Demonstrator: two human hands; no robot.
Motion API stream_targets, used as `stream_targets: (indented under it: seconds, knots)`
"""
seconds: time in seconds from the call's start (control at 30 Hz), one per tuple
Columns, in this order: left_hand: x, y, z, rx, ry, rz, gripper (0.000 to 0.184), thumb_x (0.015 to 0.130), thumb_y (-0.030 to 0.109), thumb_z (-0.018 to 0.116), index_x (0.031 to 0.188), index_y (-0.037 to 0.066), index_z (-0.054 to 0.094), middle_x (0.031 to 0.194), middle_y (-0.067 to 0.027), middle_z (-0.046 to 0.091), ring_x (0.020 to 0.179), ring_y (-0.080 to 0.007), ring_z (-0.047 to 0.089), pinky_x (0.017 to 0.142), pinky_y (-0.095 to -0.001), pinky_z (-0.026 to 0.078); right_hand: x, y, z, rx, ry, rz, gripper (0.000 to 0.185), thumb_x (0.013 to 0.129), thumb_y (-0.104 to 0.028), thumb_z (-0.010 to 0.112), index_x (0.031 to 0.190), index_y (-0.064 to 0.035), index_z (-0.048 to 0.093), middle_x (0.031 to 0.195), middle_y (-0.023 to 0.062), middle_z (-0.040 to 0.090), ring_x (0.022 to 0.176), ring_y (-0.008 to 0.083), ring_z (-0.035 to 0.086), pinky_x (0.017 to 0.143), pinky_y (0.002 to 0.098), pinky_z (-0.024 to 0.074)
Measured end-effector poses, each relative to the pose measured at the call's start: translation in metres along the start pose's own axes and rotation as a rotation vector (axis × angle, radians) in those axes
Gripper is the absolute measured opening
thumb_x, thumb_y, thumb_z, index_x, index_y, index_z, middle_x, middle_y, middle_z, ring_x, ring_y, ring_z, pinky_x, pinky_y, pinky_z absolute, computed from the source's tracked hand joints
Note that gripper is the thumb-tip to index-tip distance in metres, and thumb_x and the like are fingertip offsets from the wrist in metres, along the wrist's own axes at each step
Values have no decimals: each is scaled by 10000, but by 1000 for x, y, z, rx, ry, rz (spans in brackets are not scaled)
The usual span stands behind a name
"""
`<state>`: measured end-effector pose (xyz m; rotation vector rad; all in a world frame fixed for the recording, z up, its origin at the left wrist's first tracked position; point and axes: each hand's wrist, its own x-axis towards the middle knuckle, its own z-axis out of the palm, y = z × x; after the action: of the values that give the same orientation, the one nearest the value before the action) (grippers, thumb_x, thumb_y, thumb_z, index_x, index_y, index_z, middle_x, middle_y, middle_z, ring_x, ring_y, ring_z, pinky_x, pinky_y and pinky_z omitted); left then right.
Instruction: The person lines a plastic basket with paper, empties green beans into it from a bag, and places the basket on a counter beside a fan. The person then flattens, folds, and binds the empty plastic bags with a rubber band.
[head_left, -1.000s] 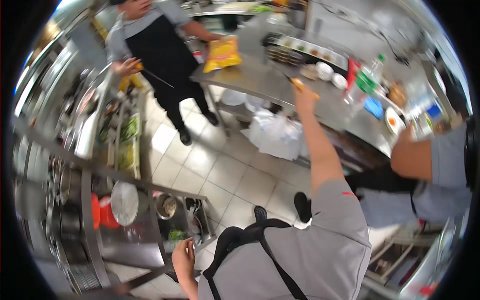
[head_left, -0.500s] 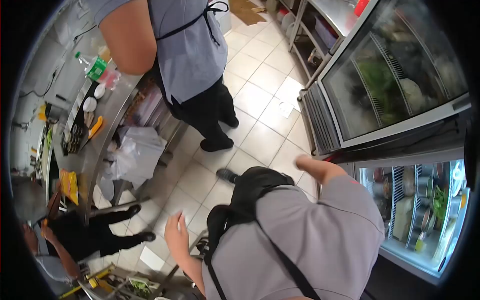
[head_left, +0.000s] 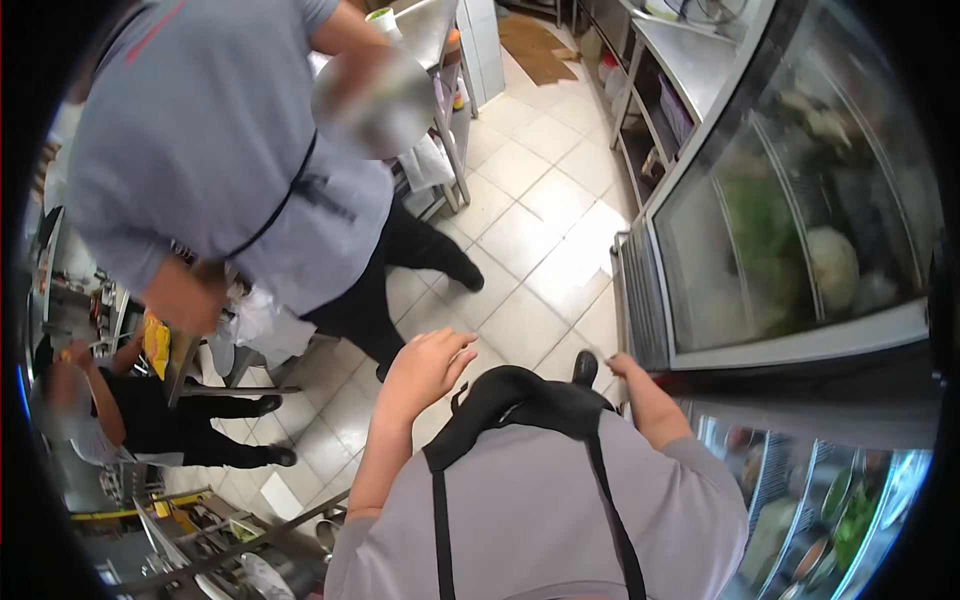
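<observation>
My left hand (head_left: 430, 372) is raised in front of my body over the tiled floor. Its fingers are loosely bent and apart, with nothing between them. Lower and to the right, my right hand (head_left: 622, 366) hangs beside the closed fridge fronts, apart from them. It is small in view, and its fingers are too unclear to tell their pose. A black apron (head_left: 520, 400) hangs over my grey shirt (head_left: 540, 515). Nearest my right arm is a lit glass-door fridge (head_left: 790, 500) with containers and greens inside.
A person in a grey shirt (head_left: 250, 170) stands close at left, holding a metal bowl (head_left: 405, 110). Another person (head_left: 150, 420) is farther left by a counter. A glass-door fridge (head_left: 790, 230) and steel shelving (head_left: 690, 60) line the right. Tiled floor (head_left: 530, 240) runs between; cardboard (head_left: 535, 48) lies ahead.
My left hand has come up and forward. The nearby person has turned and now shows a metal bowl in hand. The upper glass-door fridge appears nearer, and the view has shifted forward.
</observation>
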<state>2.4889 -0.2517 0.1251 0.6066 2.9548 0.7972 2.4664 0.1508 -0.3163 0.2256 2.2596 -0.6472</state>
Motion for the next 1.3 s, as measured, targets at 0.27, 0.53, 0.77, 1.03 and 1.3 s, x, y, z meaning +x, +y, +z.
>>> stream_targets:
  seconds: [0.27, 0.53, 0.77, 1.03, 1.3]
  knots:
    - [148, 55, 61, -74, -29, -55, 253, 832, 244, 534, 990, 54, 593, 899, -122, 598, 840, -282, 571, 731, -361, 449, 38, -5, -153, -92, 155, -178, 375, 821, -338, 496, 966, -20, 634, 969, 202, 606, 955, 344, 561, 839, 409, 429]
    - [232, 22, 68, -70, -150, -230, 297, 833, 285, 531, 1023, 61, 579, 900, -124, 611, 844, -287, 578, 725, -370, 457, 121, -3, -186, -149, -1, -172, 359, 794, -317, 508, 908, -5, 644, 911, 195, 619, 907, 324, 582, 820, 392, 436]
    - [294, -99, 71, 52, -313, -477, 399, 826, 349, 525, 1080, 43, 554, 1002, -140, 597, 927, -303, 561, 780, -395, 449, 218, -34, -202, 441, -81, -35, 293, 810, -261, 525, 756, 10, 621, 689, 138, 612, 608, 230, 594, 555, 357, 461]
    - [373, -261, 95, -187, -360, -497, 429, 835, 376, 509, 1070, 20, 558, 971, -126, 614, 921, -253, 581, 794, -356, 452, 268, -64, -281, 275, -42, 3, 302, 819, -274, 520, 725, -2, 610, 654, 132, 600, 567, 244, 582, 523, 371, 456]
    - [364, -447, 157, -980, 235, -1119, 359, 841, 341, 511, 1052, 54, 554, 976, -63, 585, 932, -154, 539, 751, -331, 456, 343, -327, -312, -881, -185, -755, 261, 803, -271, 479, 859, -88, 656, 987, 148, 593, 928, 330, 550, 827, 402, 445]
